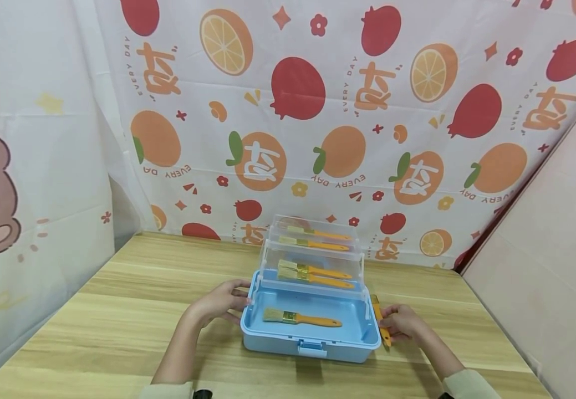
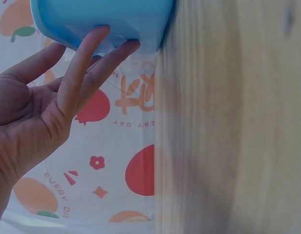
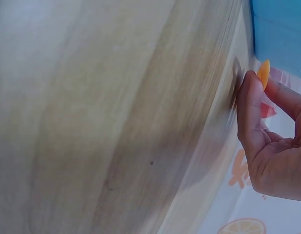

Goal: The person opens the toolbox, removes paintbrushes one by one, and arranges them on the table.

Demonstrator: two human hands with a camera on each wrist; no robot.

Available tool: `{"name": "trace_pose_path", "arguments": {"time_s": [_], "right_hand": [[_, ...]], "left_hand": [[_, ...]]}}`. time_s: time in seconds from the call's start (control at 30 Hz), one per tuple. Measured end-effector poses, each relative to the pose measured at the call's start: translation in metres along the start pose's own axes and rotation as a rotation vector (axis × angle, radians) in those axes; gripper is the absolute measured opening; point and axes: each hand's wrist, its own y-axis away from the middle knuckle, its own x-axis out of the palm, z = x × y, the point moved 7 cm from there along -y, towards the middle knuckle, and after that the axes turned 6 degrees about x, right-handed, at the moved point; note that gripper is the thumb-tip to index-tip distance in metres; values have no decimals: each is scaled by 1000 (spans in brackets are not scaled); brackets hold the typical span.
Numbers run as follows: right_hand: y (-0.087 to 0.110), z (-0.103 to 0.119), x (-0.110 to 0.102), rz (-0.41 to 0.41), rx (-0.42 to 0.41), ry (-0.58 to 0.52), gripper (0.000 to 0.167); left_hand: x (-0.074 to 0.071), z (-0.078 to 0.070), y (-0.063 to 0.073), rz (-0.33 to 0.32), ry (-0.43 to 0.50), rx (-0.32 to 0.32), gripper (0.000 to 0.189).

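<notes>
A light blue toolbox [image 1: 312, 352] stands on the table with its clear tiered trays raised. Inside its bottom lies a paintbrush [image 1: 317, 320] with an orange handle and pale bristles, bristles to the left. My left hand [image 1: 223, 302] touches the box's left side with extended fingertips; the left wrist view shows the fingers [image 2: 99, 63] against the blue wall. Beside the box's right side, my right hand [image 1: 403, 322] pinches another orange-handled paintbrush [image 1: 385, 336] between thumb and fingers, its bristle end pointing away from me. In the right wrist view only the handle end [image 3: 264, 74] shows.
The clear trays [image 1: 312, 257] hold several more paintbrushes: a pair [image 1: 327, 277] on the lower tray and others [image 1: 317, 244] higher up. A latch [image 1: 311, 349] sits on the box front. Wooden tabletop [image 1: 133, 305] surrounds the box, with a fruit-print curtain [image 1: 297, 138] behind.
</notes>
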Motion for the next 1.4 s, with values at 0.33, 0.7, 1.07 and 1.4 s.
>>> {"name": "trace_pose_path", "arguments": {"time_s": [0.33, 0.7, 1.07, 1.4], "right_hand": [[3, 6, 3, -33, -34, 48, 25], [3, 5, 6, -48, -43, 64, 22], [0, 6, 3, -61, -39, 115, 20], [-1, 10, -3, -58, -54, 146, 24]], "left_hand": [[-1, 0, 0, -8, -9, -4, 47], [0, 0, 0, -13, -13, -8, 47], [0, -3, -1, -4, 7, -7, 47], [-1, -8, -3, 1, 16, -16, 47]]}}
